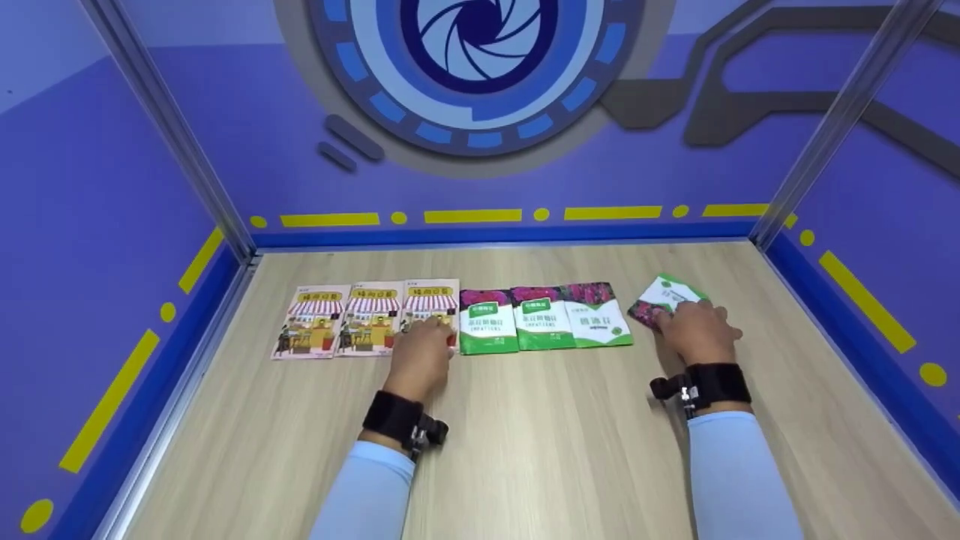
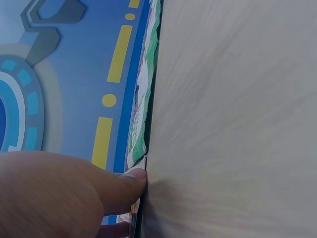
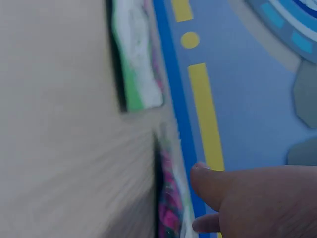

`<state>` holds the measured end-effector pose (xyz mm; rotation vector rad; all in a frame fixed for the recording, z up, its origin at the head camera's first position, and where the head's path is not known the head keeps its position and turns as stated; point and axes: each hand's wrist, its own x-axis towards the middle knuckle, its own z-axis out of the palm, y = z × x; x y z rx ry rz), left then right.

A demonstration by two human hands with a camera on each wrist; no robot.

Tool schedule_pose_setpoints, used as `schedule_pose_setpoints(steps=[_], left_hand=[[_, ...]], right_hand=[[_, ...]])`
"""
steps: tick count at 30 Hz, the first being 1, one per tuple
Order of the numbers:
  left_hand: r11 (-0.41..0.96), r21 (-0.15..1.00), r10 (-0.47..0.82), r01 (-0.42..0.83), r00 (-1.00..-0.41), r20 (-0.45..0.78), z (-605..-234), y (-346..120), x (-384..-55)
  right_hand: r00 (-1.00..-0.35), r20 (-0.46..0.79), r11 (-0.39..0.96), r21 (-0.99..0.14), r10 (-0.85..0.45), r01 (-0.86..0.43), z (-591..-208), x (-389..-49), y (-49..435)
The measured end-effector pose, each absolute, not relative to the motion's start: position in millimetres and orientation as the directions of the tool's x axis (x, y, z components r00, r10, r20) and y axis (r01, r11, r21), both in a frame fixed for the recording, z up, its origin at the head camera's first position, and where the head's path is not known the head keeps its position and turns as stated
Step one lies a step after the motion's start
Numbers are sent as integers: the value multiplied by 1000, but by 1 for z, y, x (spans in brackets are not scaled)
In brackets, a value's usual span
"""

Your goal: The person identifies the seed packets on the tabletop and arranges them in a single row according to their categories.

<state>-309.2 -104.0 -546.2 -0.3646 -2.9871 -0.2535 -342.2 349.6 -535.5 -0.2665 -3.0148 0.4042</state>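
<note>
Three pink seed packets point(image 1: 306, 322) with a striped shop awning printed on them lie in a row on the left. My left hand point(image 1: 421, 351) rests on the rightmost one, its thumb point(image 2: 130, 186) touching the edge in the left wrist view. Beside them, three green-and-white flower seed packets point(image 1: 487, 322) lie edge to edge. A separate flower seed packet point(image 1: 666, 289) sits turned at an angle further right, partly covered by my right hand point(image 1: 701, 334). In the right wrist view, my right thumb point(image 3: 210, 186) is apart from this packet, which looks blurred.
The packets lie on a light wood tabletop point(image 1: 525, 442). Blue printed walls point(image 1: 225, 135) enclose it at the back and both sides, with metal posts point(image 1: 825, 135) at the back corners. A gap separates the angled packet from the row.
</note>
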Motion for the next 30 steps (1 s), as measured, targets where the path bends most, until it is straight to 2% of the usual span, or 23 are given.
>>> schedule_pose_setpoints(steps=[3, 10, 17, 24, 30], left_hand=[[958, 140, 229, 249, -963, 141, -546, -104, -309], [960, 140, 224, 244, -964, 144, -546, -104, -309], [963, 129, 219, 238, -965, 141, -548, -105, -309], [963, 131, 216, 237, -964, 153, -549, -105, -309], [960, 144, 216, 238, -964, 152, -550, -105, -310]], right_hand=[[-981, 67, 943, -295, 183, 156, -535, -341, 348], [-995, 23, 931, -355, 93, 79, -543, -340, 354], [-986, 14, 940, -305, 167, 155, -544, -338, 354], [-980, 73, 916, -373, 185, 145, -538, -337, 363], [-987, -12, 908, -391, 158, 150, -539, -333, 372]])
